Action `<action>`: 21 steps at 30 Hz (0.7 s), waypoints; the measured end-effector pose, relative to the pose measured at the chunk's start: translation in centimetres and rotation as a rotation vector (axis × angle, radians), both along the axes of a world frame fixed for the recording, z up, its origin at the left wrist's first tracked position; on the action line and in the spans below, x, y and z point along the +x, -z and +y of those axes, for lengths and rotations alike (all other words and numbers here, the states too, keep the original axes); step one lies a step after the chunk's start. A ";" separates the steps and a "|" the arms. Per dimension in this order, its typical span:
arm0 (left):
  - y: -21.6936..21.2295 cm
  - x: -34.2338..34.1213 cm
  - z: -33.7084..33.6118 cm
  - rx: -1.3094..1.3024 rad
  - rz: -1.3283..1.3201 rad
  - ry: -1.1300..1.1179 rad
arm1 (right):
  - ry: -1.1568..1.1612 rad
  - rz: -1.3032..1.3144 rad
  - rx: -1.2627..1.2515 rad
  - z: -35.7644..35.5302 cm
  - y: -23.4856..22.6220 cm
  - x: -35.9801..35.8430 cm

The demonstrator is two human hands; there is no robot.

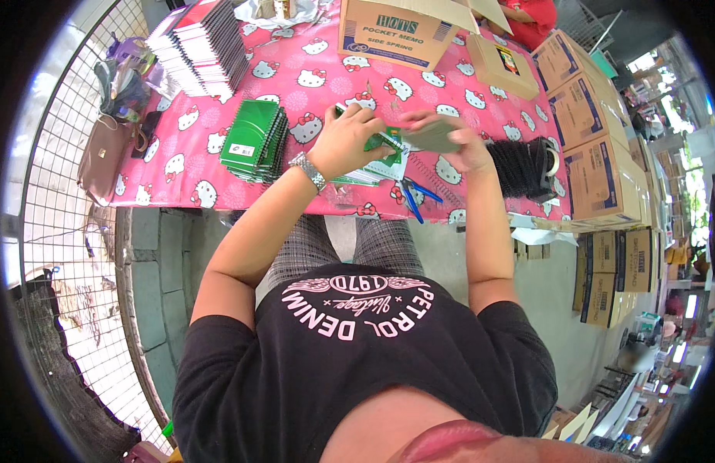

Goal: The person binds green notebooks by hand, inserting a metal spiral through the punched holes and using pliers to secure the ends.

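Note:
My left hand [350,139], with a metal watch on its wrist, rests its fingers on a small green notebook [385,151] lying on the pink patterned tablecloth [311,77]. My right hand [465,143] is raised just above the table and grips a thin greyish-green cover sheet [433,134], blurred by motion. Under both hands lie a few loose white and green sheets. Blue-handled pliers [413,194] lie near the table's front edge, below my right hand.
A stack of green spiral notebooks [255,140] stands left of my hands; a fanned pile of white and black notebooks [203,48] lies at the back left. Black spiral coils [527,166] sit right. Cardboard boxes [597,131] pile up right; a brown handbag [103,158] hangs left.

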State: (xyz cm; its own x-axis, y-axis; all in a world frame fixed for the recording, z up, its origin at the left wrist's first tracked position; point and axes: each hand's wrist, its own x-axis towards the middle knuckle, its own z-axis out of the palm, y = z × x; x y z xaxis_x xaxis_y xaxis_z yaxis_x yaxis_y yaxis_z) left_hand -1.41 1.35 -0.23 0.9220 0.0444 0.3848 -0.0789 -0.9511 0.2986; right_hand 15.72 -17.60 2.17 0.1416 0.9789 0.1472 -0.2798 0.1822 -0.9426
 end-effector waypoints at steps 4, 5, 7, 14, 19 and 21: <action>-0.2 0.4 -0.4 -0.066 -0.010 0.033 | 0.093 -0.532 -0.303 0.7 -0.2 0.9; -0.2 0.4 -0.3 -0.055 -0.008 0.034 | 0.000 -0.052 -0.105 0.2 -1.0 0.1; -0.4 0.6 -0.1 -0.030 0.004 0.040 | 0.014 -0.425 -0.386 1.2 -1.3 0.3; -0.7 0.2 -0.1 -0.056 0.048 0.026 | -0.031 -0.405 -0.229 1.3 -1.4 0.0; -0.4 0.4 0.1 -0.071 -0.003 0.025 | 0.031 -0.418 -0.287 1.4 -0.5 0.5; -0.2 0.4 -0.2 -0.082 -0.005 0.031 | 0.072 -0.664 -0.596 2.0 0.0 1.0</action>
